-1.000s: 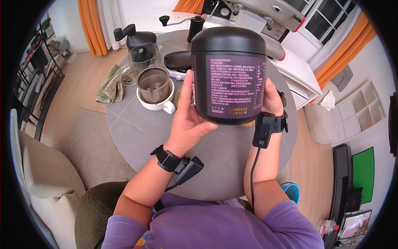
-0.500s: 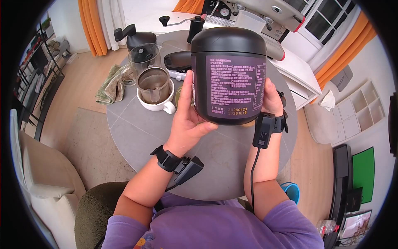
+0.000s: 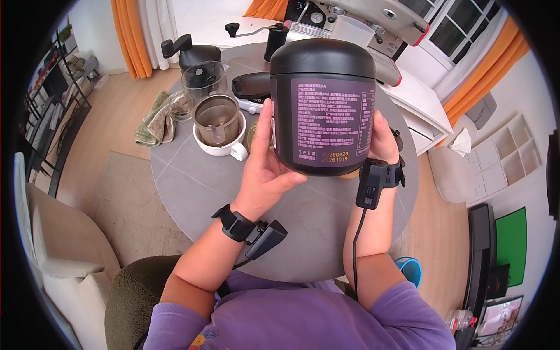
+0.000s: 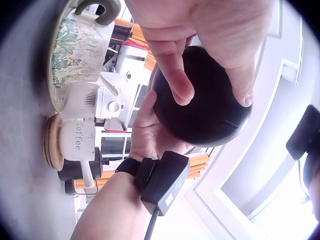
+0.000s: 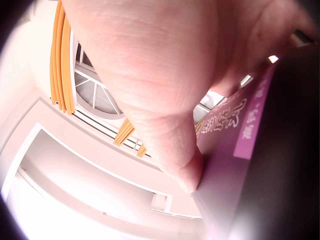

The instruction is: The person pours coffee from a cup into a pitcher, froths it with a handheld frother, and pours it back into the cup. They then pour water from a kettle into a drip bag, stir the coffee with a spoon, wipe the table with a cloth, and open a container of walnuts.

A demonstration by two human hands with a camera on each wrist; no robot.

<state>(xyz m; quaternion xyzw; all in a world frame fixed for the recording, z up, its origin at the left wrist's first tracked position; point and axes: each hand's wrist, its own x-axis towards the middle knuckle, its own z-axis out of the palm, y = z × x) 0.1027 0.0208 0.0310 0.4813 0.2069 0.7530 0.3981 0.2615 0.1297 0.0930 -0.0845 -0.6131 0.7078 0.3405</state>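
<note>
A black jar (image 3: pixel 324 111) with a purple printed label is held upright above the round grey table, its label facing the head camera. The left hand (image 3: pixel 265 169) grips its left side, with the thumb along the lower edge. At the right side the right hand (image 3: pixel 382 137) holds it, the rest of that hand hidden behind the jar. In the left wrist view the dark base of the jar (image 4: pixel 200 110) shows between both hands. The right wrist view shows the right hand (image 5: pixel 155 75) against the purple label (image 5: pixel 225 150).
On the table (image 3: pixel 233 181) stand a white cup (image 3: pixel 213 146) with a metal filter (image 3: pixel 216 119), a clear jug (image 3: pixel 201 81), a black grinder (image 3: pixel 275 41) and a folded cloth (image 3: pixel 158 122). An espresso machine (image 3: pixel 373 29) stands behind; a blue bucket (image 3: pixel 410 269) is on the floor.
</note>
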